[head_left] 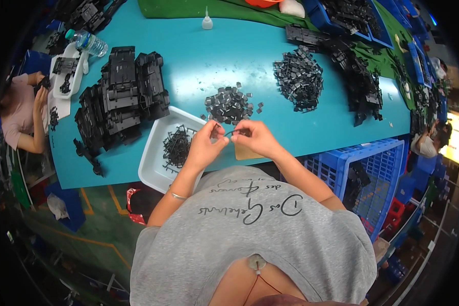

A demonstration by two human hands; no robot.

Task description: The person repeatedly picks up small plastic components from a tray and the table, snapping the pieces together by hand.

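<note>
Close to the table's near edge, my left hand point(207, 144) and my right hand point(255, 138) face each other with their fingertips pinched. Between them runs a thin, curved black plastic part point(229, 133), and both hands grip it; the fingers cover most of its shape. Just beyond my fingers lies a loose pile of small dark square pieces point(228, 104). Beside my left forearm a white plastic tray point(149, 166) contains a tangle of thin black plastic parts point(177, 147). Under my right hand a flat tan piece point(246, 153) rests at the table edge.
Black moulded assemblies point(122, 92) are stacked on the left of the teal table point(188, 56). A larger pile of small dark pieces point(298, 79) and more black assemblies point(359, 76) lie right. A blue crate point(372, 168) stands right of me. A co-worker point(28, 109) sits far left.
</note>
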